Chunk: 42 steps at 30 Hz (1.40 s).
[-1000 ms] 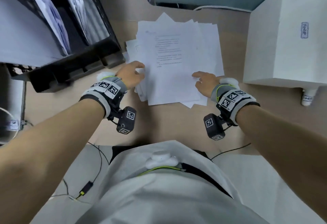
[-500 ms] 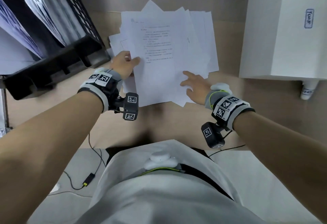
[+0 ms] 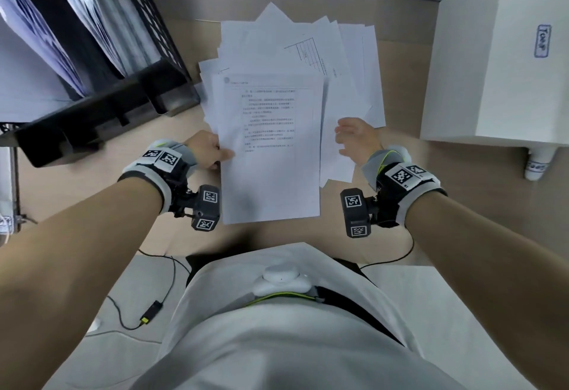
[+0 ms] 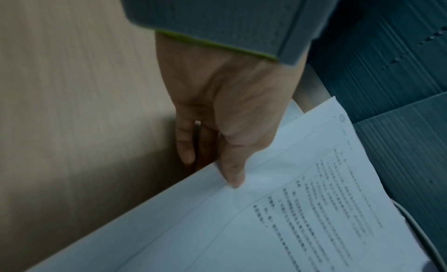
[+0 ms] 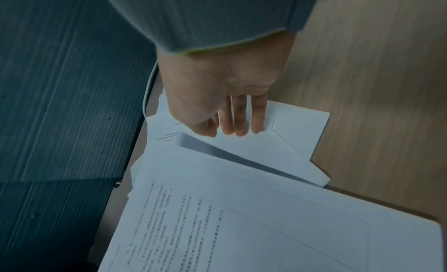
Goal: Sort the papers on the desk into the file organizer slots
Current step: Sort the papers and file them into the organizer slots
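Where half a second ago the printed sheet [image 3: 271, 149] lay flat on top of the pile of papers [image 3: 308, 47], I now log it pulled toward the body, its near edge past the pile and over the bare desk [image 3: 400, 91]. My left hand [image 3: 204, 151] pinches its left margin, thumb on top and fingers underneath; earlier that hand only rested at the pile's left edge. My right hand [image 3: 357, 140], formerly flat on the pile with fingers spread, now sits at the pile's right side with fingers loosely bent and holding nothing. The left wrist view adds the thumb [image 4: 232, 169] pressed on the sheet's margin and two fingers below its edge, which the head view hides. The right wrist view adds a shadowed gap under the sheet's far edge, so that edge stands clear of the pile, and shows the right fingertips [image 5: 256, 127] close over a lower page; I cannot tell whether they touch it. Further out: black file organizer [image 3: 101, 103] at left, papers already in its slots; white box [image 3: 492, 66] at right.
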Available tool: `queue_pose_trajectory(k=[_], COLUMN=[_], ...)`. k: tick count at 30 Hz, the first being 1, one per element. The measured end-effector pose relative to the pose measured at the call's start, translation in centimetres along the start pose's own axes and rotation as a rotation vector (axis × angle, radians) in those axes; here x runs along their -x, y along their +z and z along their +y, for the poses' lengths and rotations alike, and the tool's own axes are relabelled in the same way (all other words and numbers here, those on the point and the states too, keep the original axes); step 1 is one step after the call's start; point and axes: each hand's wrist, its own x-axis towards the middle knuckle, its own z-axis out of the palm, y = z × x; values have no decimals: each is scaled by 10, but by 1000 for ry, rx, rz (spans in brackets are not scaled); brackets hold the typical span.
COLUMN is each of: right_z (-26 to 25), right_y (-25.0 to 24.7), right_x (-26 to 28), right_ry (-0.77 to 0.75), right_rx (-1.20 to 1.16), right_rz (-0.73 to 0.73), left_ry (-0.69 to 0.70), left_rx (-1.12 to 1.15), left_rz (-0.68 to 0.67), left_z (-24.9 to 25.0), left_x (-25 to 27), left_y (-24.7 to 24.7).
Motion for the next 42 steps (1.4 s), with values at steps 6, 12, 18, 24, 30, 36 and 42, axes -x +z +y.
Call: queue_pose_trajectory(k=[6,12,18,24,30,36,42], right_z=[-5,0,-22,-63,-67,-65,-104], right_y=[14,21,25,15,8,-14,-40], right_x=[20,17,-3,-56,-72,-63,8], right_ry=[39,-25,-258,-331,-229,-110,-435], right_rx=[-6,179,563,1096,1295,1067,706], right_rz=[-156,-101,-65,128,171,140,440], left_ry=[13,64,26,-34,-12,23,107], left_rx=[167,211,116,54,142,143,101], left_rz=[16,16,214,269,252,224,278], left_z=[-4,6,14,14,20,23,28], left_x=[6,8,-8,-13,-13,1,22], left_y=[2,7,5,-5,-8,-17,-23])
